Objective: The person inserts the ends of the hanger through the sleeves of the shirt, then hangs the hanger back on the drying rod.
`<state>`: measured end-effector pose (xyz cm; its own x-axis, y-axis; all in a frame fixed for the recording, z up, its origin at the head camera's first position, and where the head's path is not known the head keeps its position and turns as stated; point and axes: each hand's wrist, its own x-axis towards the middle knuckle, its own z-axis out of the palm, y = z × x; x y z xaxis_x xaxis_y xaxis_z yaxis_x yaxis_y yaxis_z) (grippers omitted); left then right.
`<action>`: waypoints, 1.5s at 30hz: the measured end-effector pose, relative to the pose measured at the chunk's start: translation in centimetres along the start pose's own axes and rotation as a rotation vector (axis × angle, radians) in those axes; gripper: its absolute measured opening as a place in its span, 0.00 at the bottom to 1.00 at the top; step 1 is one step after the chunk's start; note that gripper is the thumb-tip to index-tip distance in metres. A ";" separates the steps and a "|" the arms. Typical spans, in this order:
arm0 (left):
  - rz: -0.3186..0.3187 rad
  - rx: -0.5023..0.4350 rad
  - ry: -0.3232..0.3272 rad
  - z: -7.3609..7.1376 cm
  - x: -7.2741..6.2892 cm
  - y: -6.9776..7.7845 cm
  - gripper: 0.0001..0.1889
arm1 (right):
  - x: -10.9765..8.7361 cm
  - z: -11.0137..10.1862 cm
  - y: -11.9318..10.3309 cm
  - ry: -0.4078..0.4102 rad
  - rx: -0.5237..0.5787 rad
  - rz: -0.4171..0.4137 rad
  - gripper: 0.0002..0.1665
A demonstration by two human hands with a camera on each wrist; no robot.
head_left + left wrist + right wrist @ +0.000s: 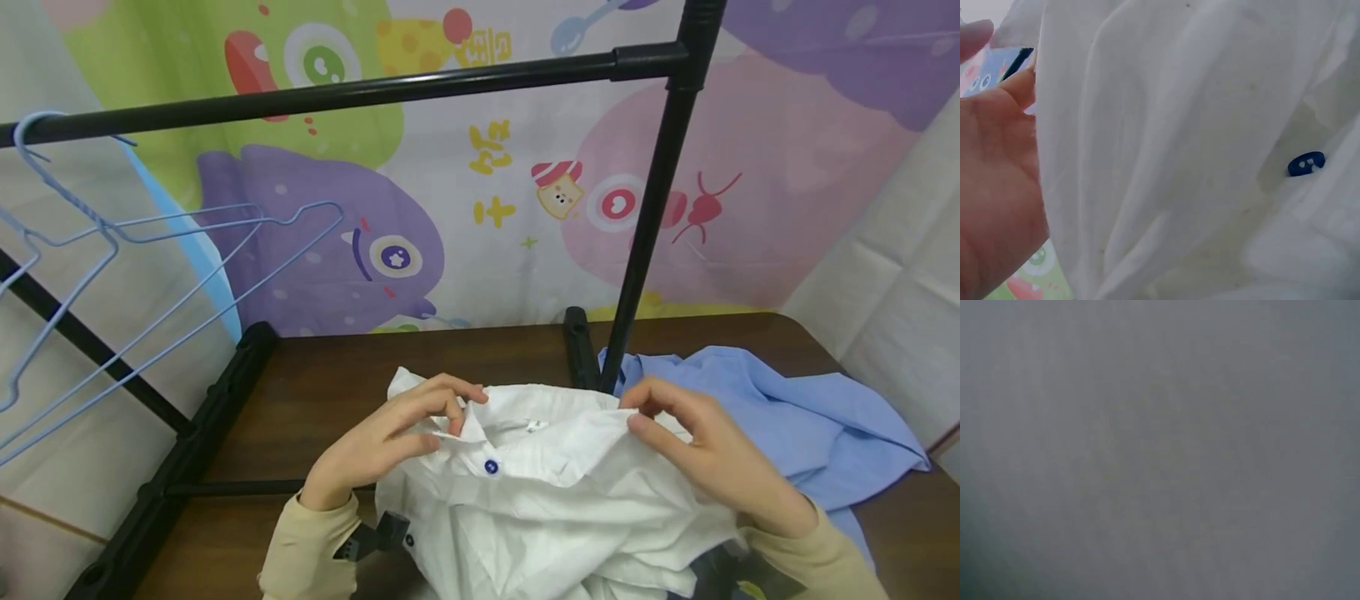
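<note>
A white shirt [540,517] with dark blue buttons hangs bunched in front of me, its collar towards the top. My left hand [393,429] holds the left side of the collar, fingers bent over the fabric near a blue button [491,467]. At the collar's right side, my right hand [708,446] pinches the cloth between thumb and fingers. In the left wrist view, white folds cover most of the picture, with the left hand [997,169] at the edge and a button [1306,164] at right. Blurred pale cloth fills the right wrist view, hiding that hand.
A light blue garment [780,417] lies crumpled on the brown table [450,354] at right. Blue wire hangers [105,225] hang at left from the black rack's bar [375,87]. The rack's slanted post [648,208] stands behind the shirt.
</note>
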<state>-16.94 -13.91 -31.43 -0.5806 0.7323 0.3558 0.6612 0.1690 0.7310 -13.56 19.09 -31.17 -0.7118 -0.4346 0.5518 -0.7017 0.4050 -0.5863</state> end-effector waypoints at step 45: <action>-0.118 0.196 0.175 0.8 0.4 0.2 0.16 | 0.2 0.0 -1.2 0.235 -0.068 -0.263 0.03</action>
<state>-16.62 -13.06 -31.66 -0.7207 0.5780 0.3829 0.6538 0.3827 0.6528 -12.89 18.50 -30.40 -0.4891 -0.3369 0.8045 -0.8565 0.3597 -0.3701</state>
